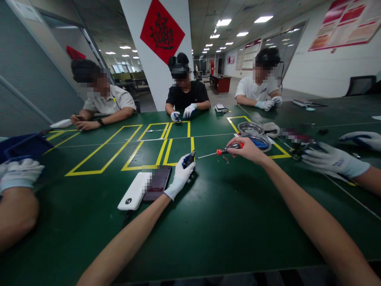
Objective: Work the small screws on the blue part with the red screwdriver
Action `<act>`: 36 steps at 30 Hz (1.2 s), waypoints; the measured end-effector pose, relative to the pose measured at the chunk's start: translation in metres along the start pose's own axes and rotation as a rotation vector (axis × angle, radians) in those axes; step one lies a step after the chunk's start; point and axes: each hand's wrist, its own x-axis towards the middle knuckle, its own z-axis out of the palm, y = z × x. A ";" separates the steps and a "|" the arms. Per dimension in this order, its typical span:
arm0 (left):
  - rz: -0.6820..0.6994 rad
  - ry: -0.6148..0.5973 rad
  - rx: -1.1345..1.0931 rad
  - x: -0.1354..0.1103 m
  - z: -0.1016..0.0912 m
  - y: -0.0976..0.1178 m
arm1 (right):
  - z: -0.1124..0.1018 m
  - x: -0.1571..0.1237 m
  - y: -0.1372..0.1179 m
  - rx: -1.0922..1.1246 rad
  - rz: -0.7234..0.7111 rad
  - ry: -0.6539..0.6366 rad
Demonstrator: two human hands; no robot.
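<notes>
Green tabletop (208, 238): smooth, faintly glossy; tiny parts should slide on it easily.
Phones: a white device (133, 194) and a dark-screened phone (160, 180), just left of the left hand.
Left hand (181, 174): gloved, fingers closed around the dark part (189, 159).
Dark part: likely light and stiff; best pinched by its sides, leaving the end clear.
Right hand (246, 148): bare, fingers wrapped on the screwdriver (220, 151).
Screwdriver: rigid, presumably light; the thick red-and-black handle gives the hold. Its slim shaft points at the dark part; contact is too small to tell.
Metal bits (225, 160): loose below the handle.
Yellow tape (166, 149): rectangles across the table.
Metal dish (250, 128): beyond the right hand.
Far side: three seated people (188, 95), then a white pillar (131, 12) bearing a red sign (162, 31).
</notes>
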 end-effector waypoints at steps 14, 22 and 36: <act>0.074 -0.068 0.120 -0.004 -0.001 0.009 | 0.007 0.000 -0.004 -0.072 -0.080 0.061; 0.130 -0.053 0.121 -0.005 0.002 0.009 | 0.015 0.003 0.009 -0.114 -0.058 0.225; 0.161 -0.109 0.187 -0.006 0.002 0.005 | 0.025 0.003 0.002 -0.015 -0.128 0.156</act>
